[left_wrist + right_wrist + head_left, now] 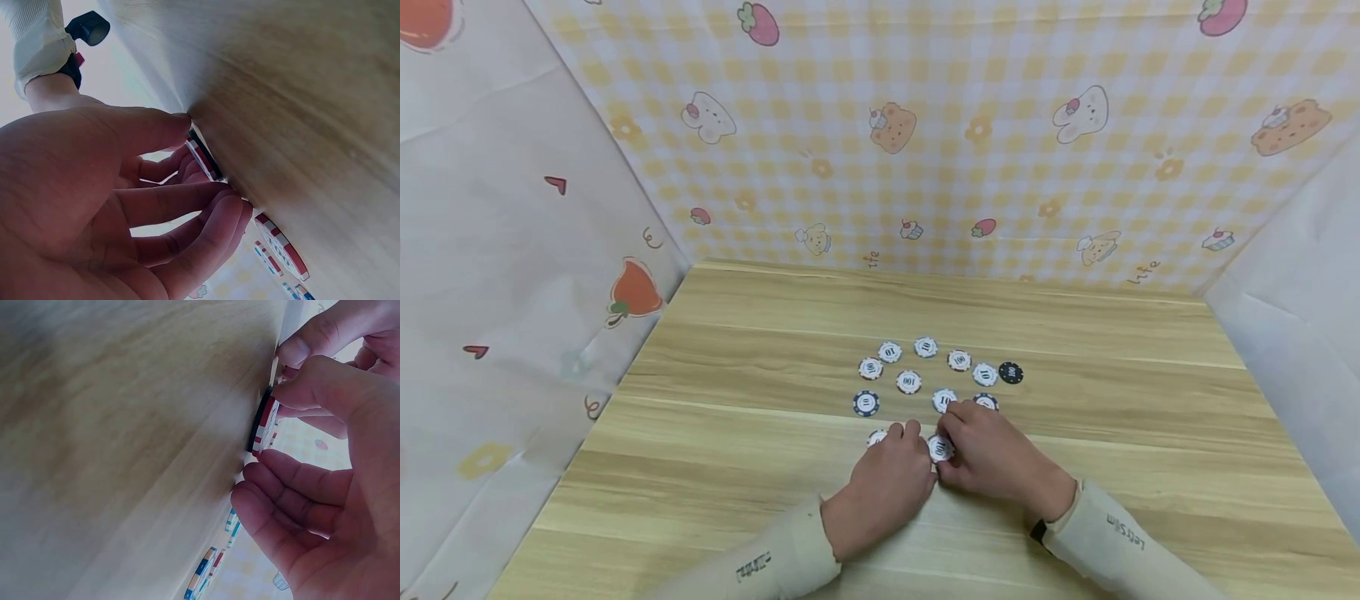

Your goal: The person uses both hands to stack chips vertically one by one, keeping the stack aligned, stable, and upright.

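A poker chip [940,448] with a red-and-white edge lies over a black chip [257,429], the two stacked on the table between the hands. My right hand [996,450] grips this pair, thumb on the near side and fingers on the far side. From the left, my left hand [891,479] holds the same pair between thumb and curled fingertips, close against the right hand. Just past the left fingers lies another red-and-white chip [281,246], partly covered in the head view. The right fingers are beside a light-blue-edged chip [944,400].
Several loose chips lie spread beyond the hands, among them a blue chip [866,403], a red-edged chip [908,382] and a black chip [1011,372] at the right. The wood-grain table [760,333] meets a checked cloth [925,183] at the back.
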`<action>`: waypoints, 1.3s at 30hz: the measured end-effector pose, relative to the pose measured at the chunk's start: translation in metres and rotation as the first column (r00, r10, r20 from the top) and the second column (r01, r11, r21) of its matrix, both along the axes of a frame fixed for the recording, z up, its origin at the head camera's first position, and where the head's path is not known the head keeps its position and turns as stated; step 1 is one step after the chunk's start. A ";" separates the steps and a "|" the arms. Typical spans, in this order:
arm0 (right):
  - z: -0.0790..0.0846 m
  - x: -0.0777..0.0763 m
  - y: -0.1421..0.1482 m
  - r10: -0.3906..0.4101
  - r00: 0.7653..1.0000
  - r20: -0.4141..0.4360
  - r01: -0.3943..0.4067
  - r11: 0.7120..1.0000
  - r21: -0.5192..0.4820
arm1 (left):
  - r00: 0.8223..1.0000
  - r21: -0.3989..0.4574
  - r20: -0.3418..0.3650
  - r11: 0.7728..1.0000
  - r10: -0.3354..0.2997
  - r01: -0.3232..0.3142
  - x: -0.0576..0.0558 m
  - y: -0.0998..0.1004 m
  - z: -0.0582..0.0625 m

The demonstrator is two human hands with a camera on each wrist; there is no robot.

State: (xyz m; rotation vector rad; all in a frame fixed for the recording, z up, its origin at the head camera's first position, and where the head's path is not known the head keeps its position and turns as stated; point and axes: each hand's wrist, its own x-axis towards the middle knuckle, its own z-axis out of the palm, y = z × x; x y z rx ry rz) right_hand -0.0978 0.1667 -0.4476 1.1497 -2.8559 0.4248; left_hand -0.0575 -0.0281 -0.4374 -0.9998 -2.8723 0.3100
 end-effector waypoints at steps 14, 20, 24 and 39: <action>0.003 0.005 0.021 -0.119 0.993 0.024 0.119 0.993 -0.005 | 0.998 0.028 0.055 0.999 0.014 -0.016 -0.002 -0.001 -0.002; 0.004 0.005 0.036 -0.196 0.980 0.027 0.196 0.980 -0.023 | 1.000 0.061 0.005 0.998 -0.002 0.001 0.000 -0.003 -0.003; 0.005 0.002 0.045 -0.218 0.976 -0.007 0.217 0.975 -0.050 | 1.000 0.058 0.001 0.998 -0.005 0.005 0.000 -0.003 -0.002; -0.002 -0.014 0.057 -0.233 0.971 -0.044 0.229 0.970 -0.077 | 1.000 0.059 0.011 0.998 -0.013 0.012 0.000 -0.003 -0.001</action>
